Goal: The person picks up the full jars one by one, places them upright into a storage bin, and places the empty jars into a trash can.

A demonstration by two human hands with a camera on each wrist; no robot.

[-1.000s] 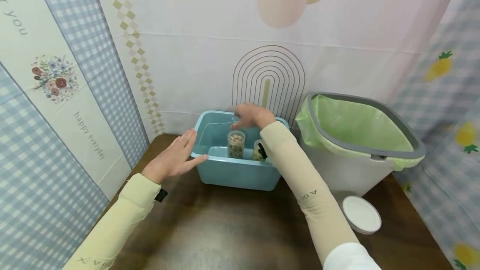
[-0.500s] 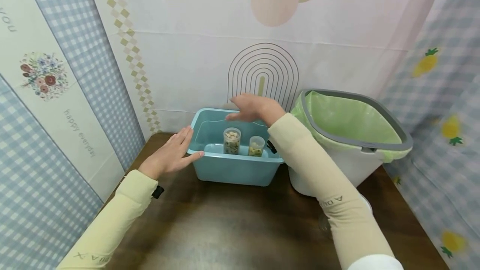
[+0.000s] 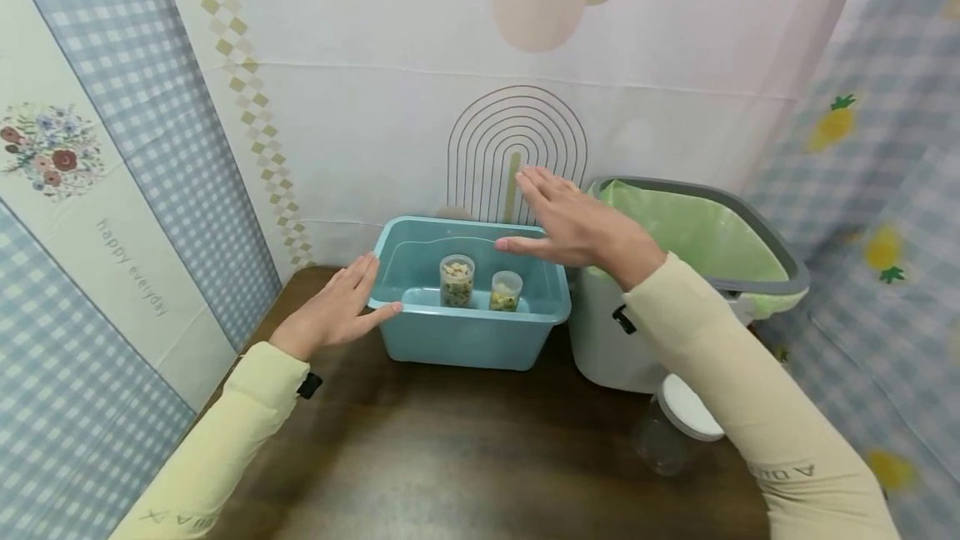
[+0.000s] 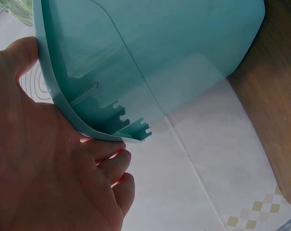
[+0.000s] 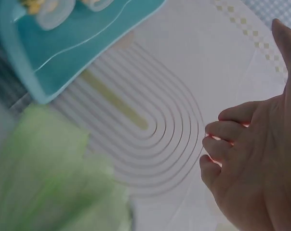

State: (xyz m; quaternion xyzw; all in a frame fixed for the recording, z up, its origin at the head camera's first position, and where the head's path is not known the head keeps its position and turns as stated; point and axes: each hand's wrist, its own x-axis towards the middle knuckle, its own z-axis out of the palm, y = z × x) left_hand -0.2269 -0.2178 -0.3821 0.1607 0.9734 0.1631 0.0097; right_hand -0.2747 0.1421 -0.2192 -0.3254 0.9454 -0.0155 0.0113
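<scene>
My left hand (image 3: pixel 333 312) lies along the left corner of a light blue plastic basin (image 3: pixel 461 342), its fingers extended. In the left wrist view the thumb and palm touch the basin's rim (image 4: pixel 51 86). Two clear cups stand upright inside the basin. The taller cup (image 3: pixel 457 282) holds pale and greenish pieces, and the shorter one (image 3: pixel 505 293) has yellow-green bits at its bottom. Raised above the basin's right side, my right hand (image 3: pixel 581 227) holds nothing, with fingers spread and straight. The right wrist view shows its empty palm (image 5: pixel 254 159).
A grey-white waste bin (image 3: pixel 611 352) with a green liner (image 3: pixel 675 223) stands right of the basin. Before it is a clear jar (image 3: pixel 663 440) with a white lid, partly behind my right sleeve. A printed cloth (image 3: pixel 360 140) hangs behind the dark wooden table (image 3: pixel 450 457).
My right hand has lifted out from over the cups and moved right toward the bin, opening wider. The shorter cup and jar have come into view. My left hand has stayed at the basin's rim.
</scene>
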